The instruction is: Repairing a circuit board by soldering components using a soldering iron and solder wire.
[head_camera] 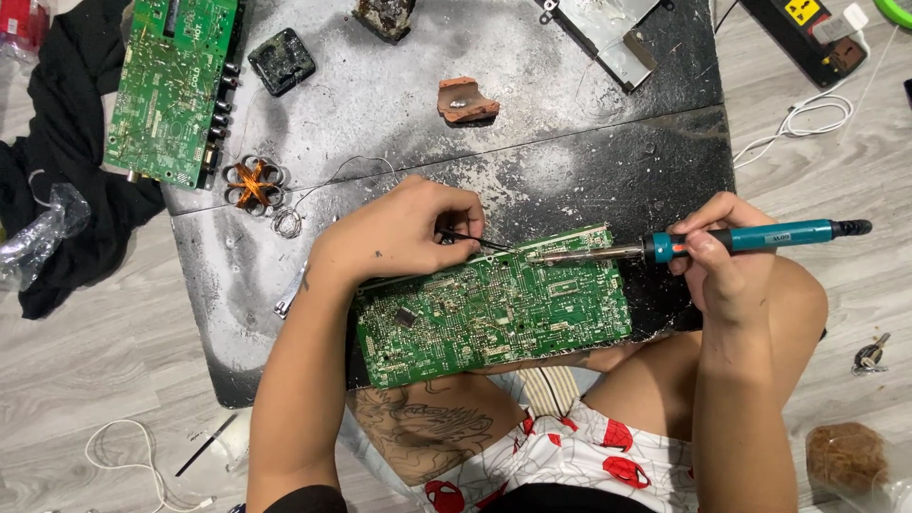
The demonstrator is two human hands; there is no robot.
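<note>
1. Head view, right hand (727, 271): fingers closed around the teal handle of a soldering iron (703, 243), held level like a pen so its metal tip meets the top edge of the near circuit board.
2. Left hand (404, 233): fingers pinched together on thin black tweezers (472, 239), whose points aim at the same spot as the iron tip, apparently to steady or lift a part there; the palm rests on the board's upper left corner and pins it.
3. Green circuit board (494, 309): lies solder side up, slightly tilted, partly on the front edge of the work slab and partly over the person's lap, close under both hands.
4. Dark, scorched work slab (589, 161): sits on the pale wood floor and bears everything else.
5. Second green circuit board (171, 85): upper left of the slab, well apart from the hands.
6. Copper coil in a silver petal-shaped holder (254, 183): just below that board, with loose solder wire (287, 222) beside it.
7. Brown chunk bearing a silvery blob (467, 100): centre rear of the slab.
8. White cable (798, 119): on the floor, right of the slab.
</note>
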